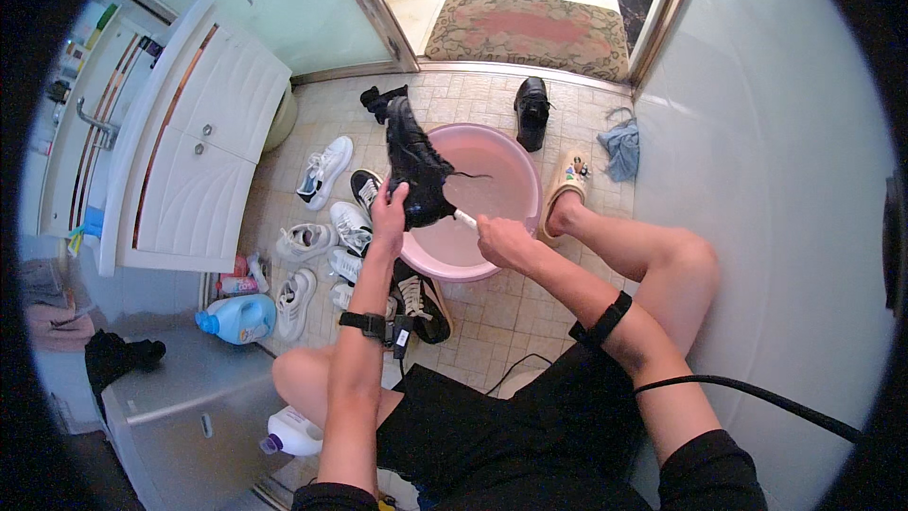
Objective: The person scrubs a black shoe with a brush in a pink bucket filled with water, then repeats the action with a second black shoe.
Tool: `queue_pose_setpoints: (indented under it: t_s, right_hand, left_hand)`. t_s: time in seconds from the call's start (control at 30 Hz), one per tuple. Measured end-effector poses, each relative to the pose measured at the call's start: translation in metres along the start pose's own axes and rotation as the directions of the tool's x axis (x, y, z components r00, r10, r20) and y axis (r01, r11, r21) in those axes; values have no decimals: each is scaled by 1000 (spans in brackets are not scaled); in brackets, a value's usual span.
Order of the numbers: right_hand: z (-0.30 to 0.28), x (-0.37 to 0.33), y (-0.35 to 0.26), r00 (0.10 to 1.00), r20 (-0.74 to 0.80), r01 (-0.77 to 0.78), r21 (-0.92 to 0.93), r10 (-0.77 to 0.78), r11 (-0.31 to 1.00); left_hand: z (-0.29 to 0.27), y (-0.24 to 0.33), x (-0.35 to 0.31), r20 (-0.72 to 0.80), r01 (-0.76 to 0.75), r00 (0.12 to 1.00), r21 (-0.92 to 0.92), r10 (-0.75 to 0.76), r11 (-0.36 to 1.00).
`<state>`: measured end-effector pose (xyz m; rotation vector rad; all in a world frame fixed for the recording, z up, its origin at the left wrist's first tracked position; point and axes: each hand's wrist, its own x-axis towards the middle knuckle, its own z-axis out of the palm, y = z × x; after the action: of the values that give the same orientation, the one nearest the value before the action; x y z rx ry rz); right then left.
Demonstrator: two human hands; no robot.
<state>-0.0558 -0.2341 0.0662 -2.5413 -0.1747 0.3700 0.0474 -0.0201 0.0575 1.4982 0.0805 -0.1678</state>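
Over the pink basin [535, 194], which holds cloudy water, a black lace-up shoe [416, 166] is tilted with its toe pointing away from me. My left hand [389, 213] grips it at its left side, near the heel. In my right hand [501, 241] is the white handle of a brush [465, 220]. The fingers are wrapped around the handle. Its far end meets the shoe's heel and opening, so the brush head is hidden. A loose lace hangs from the shoe above the water.
Several sneakers, such as a white one [324, 172], crowd the floor left of the basin. Another black shoe [532, 114] stands beyond it, and a grey-blue rag [620, 149] lies right. A blue jug [236, 319] stands near the white cabinet [194, 156]. A mat [528, 35] lies past the doorway.
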Motion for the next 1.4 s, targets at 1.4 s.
queue_pose_setpoints:
  t_s: [1.4]
  right_hand:
    - [61,17,132,962,148,-222,-69,230,973]
  left_hand:
    - [18,12,-44,196,-376,839,883,507,282]
